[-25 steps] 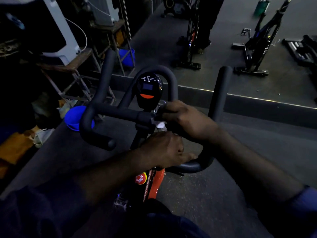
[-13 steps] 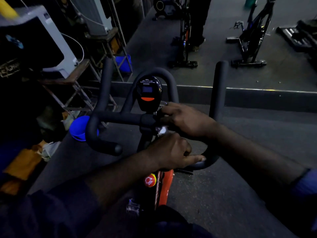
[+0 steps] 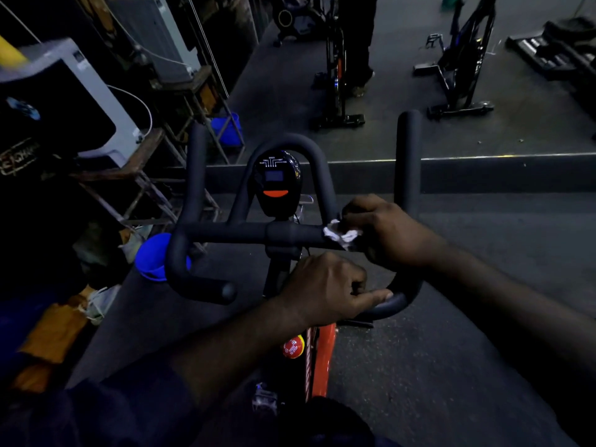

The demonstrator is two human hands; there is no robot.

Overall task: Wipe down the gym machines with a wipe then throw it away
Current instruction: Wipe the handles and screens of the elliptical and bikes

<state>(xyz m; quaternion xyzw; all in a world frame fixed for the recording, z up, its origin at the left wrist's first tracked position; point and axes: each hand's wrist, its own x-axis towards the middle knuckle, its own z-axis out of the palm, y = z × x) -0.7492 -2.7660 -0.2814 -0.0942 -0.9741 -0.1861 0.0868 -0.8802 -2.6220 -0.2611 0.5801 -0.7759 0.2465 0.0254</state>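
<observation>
Two hands are working on one exercise bike's black handlebar (image 3: 232,232), seen from the head camera looking down over it. The right hand (image 3: 387,233) is curling its fingers over a crumpled white wipe (image 3: 342,234) and pressing it against the crossbar, just to the right of the centre clamp and below the right leg of the middle loop. A bit of the wipe is poking out on the hand's left side. The left hand (image 3: 325,288) is gripping the curved lower end of the bar on the right, fingers wrapped round it and thumb lying along the tube. The round console (image 3: 275,185) with its orange button is sitting in the middle loop, just left of the wipe. Below the hands an orange frame (image 3: 322,356) and a red knob (image 3: 293,346) are showing. A blue bowl (image 3: 151,256) is lying on the floor behind the bar's left bend, and a blue bin (image 3: 227,129) is standing under a rack farther back. Two more bikes (image 3: 464,69) are standing well apart on the raised floor beyond, with someone's legs (image 3: 358,43) beside the nearer one.
</observation>
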